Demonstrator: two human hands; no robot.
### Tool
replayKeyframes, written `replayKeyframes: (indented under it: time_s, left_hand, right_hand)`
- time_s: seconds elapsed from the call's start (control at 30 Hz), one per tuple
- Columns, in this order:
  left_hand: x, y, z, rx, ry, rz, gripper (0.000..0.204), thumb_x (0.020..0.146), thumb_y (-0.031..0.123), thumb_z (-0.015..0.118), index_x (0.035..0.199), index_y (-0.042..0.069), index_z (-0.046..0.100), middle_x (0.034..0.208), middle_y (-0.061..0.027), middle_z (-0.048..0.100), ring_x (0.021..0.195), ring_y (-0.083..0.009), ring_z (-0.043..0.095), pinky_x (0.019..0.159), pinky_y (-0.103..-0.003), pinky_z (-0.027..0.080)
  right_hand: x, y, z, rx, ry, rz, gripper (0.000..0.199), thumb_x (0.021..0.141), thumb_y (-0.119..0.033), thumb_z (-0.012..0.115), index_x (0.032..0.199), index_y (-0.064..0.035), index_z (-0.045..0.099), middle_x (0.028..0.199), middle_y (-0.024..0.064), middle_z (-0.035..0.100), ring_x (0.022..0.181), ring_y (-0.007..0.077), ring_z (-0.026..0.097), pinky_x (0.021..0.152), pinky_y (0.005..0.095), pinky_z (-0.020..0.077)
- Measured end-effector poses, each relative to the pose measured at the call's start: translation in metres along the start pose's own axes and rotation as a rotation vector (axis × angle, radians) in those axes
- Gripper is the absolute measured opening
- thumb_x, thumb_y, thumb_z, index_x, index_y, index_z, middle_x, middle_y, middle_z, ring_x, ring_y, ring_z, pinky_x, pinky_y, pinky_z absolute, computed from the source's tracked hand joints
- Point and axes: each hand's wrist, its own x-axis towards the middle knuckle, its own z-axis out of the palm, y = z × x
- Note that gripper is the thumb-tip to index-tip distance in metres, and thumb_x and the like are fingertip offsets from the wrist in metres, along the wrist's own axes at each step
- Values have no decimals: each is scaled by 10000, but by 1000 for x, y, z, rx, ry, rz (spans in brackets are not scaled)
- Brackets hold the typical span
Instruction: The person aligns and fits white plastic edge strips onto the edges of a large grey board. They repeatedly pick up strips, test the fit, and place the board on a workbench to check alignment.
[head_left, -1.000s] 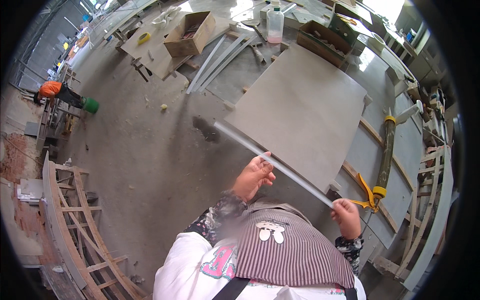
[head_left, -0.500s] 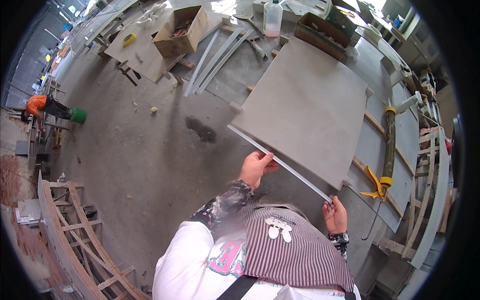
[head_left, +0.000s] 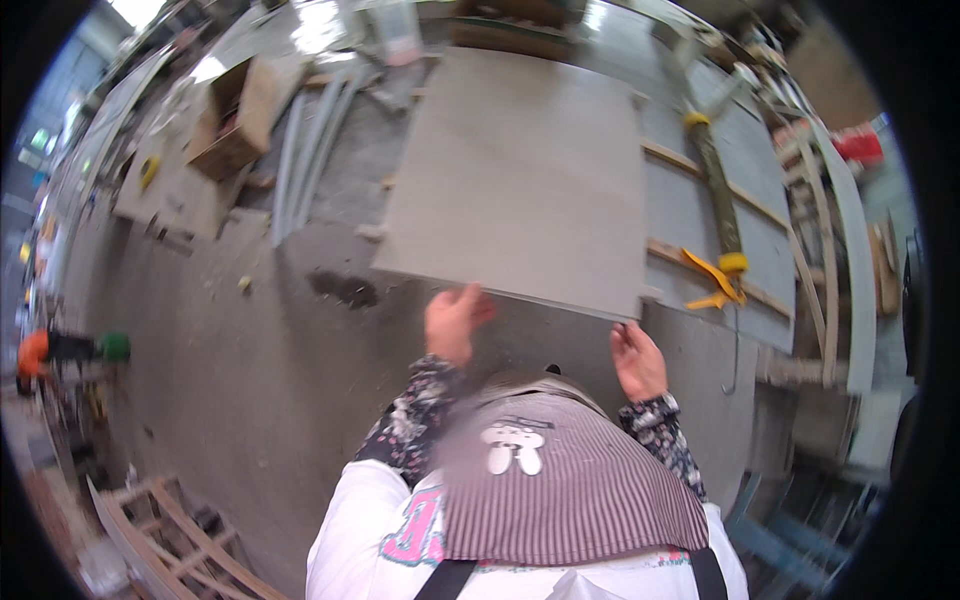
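Panel [head_left: 520, 180], grey and nearly square, lies at twelve o'clock from the paired left hand [head_left: 455, 322] and right hand [head_left: 638, 362]. Fingers loosely curled, both are at its near edge; whether either grips anything cannot be told. It looks heavy, stiff and prone to chipping, best held by opposite edges. No long axis stands out; the near edge slants from nine toward four o'clock.

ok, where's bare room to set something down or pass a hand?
Set down: the grey panel, bare between the far box and its near edge.
Pass: over floor between panel and apron, flanked by left hand and right hand.
Crowded: left, open box and pale strips; right, caulking gun across battens.
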Motion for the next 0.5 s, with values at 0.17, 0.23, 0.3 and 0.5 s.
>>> replayKeyframes:
  time_s: [0.17,0.23,0.3,0.5]
  left_hand:
    - [4,6,-2,32,-57,-33,212,933,168,608,978,-35,569,950,-161,655,853,-236,665,756,-357,575]
    - [3,12,-5,30,-97,-80,213,934,161,604,994,-40,561,965,-168,652,867,-247,664,770,-368,573]
    - [3,15,-4,4,-108,-109,212,936,153,598,1008,-41,554,979,-172,650,881,-257,662,787,-380,569]
    - [4,4,1,-115,-58,-105,202,941,145,588,1032,-30,546,996,-167,649,910,-272,654,827,-402,556]
  right_hand:
    - [-1,4,7,104,74,-42,58,907,-32,596,955,-5,578,950,87,627,934,209,640,817,298,562]
    - [-2,4,11,114,83,-50,70,907,-35,598,965,-5,573,949,83,626,938,208,638,817,296,562]
    - [-2,4,15,103,92,-71,87,907,-29,592,982,0,559,967,85,616,946,214,634,818,296,562]
    - [-3,4,16,119,102,-88,125,910,-19,579,1025,5,540,1009,89,598,967,219,624,832,300,553]
